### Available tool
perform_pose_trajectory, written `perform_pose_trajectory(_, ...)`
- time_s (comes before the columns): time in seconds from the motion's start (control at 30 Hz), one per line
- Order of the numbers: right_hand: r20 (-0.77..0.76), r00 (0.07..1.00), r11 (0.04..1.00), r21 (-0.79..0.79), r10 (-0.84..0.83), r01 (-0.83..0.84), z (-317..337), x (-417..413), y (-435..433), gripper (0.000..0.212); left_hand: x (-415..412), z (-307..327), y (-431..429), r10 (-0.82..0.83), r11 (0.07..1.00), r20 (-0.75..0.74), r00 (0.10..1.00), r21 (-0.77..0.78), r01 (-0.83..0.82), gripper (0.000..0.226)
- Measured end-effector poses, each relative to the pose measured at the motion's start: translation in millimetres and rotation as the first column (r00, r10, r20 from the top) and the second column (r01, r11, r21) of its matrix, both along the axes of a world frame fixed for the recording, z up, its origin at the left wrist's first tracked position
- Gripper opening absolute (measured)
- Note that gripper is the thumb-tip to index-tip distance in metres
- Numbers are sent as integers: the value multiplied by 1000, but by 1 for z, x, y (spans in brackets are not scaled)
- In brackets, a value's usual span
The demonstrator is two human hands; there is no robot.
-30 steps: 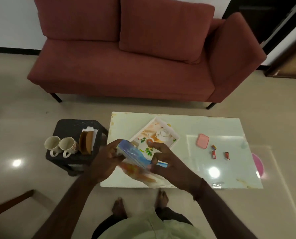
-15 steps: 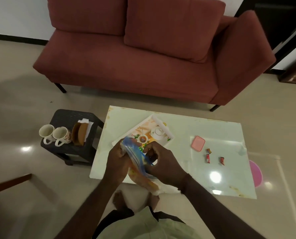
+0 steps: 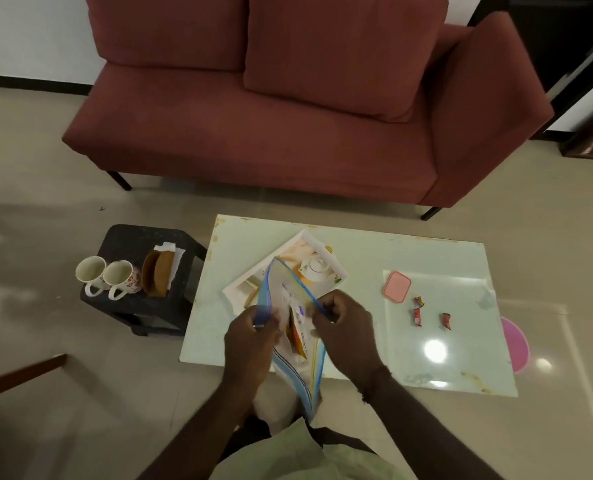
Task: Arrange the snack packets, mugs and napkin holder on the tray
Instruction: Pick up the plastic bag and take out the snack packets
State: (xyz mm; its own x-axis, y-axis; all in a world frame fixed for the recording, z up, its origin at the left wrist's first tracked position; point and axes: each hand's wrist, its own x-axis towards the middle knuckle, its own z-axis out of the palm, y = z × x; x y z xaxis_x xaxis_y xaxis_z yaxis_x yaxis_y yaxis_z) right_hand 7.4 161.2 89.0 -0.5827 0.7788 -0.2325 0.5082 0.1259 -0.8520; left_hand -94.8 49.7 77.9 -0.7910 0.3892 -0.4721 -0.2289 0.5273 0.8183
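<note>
My left hand [image 3: 250,336] and my right hand [image 3: 345,329] each grip one side of the mouth of a clear zip bag [image 3: 300,370] with blue edges, held upright over the table's near edge. Orange and white snack packets [image 3: 297,337] show inside it. Behind the bag, a white tray [image 3: 336,263] with a printed teapot picture lies skewed on the white table [image 3: 374,251]. Two mugs [image 3: 106,277] and a brown napkin holder [image 3: 158,277] with white napkins stand on a black stool [image 3: 139,237] to the left.
On the table's right half lie a pink lid [image 3: 396,286] and three small wrapped candies [image 3: 430,313]. A pink round object [image 3: 516,344] sits on the floor past the table's right edge. A red sofa [image 3: 288,109] stands behind the table.
The bag has turned from lying flat between my hands to hanging upright, and my hands have pulled its mouth apart. The camera view has shifted closer.
</note>
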Motion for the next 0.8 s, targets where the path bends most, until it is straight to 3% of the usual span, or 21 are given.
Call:
perform_pose_trajectory(0.13,42,989,960,250,-144,129,5,28,40,20,-32,3,-12,27,998,-85,996,-58,-32,11)
perform_pose_trajectory(0.3,132,975,889,445,-181,105,28,42,45,22,-34,21,-6,-161,982,-199,967,-130,136,7)
perform_pose_trajectory(0.4,41,999,723,691,-18,-15,50,38,16,21,-18,35,10,-209,976,-216,954,-98,192,12)
perform_pose_trajectory(0.43,37,998,716,696,43,-57,55,35,5,16,-15,38,15,-228,972,-230,946,-105,209,16)
perform_pose_trajectory(0.5,122,988,835,529,99,-149,57,28,-7,14,-8,42,22,-269,962,-272,924,-130,242,24)
perform_pose_trajectory(0.53,235,964,896,391,123,-209,49,25,-7,20,-5,44,24,-284,957,-295,912,-147,250,28)
perform_pose_trajectory(0.6,433,867,924,167,244,-344,34,15,0,40,1,47,26,-295,953,-345,891,-174,248,30)
perform_pose_trajectory(0.7,367,840,917,-174,400,-360,8,-11,5,40,5,53,24,-317,948,-391,864,-172,269,28)
perform_pose_trajectory(0.8,376,826,897,-308,421,-317,-54,-23,8,39,7,58,19,-354,935,-429,831,-171,310,27)
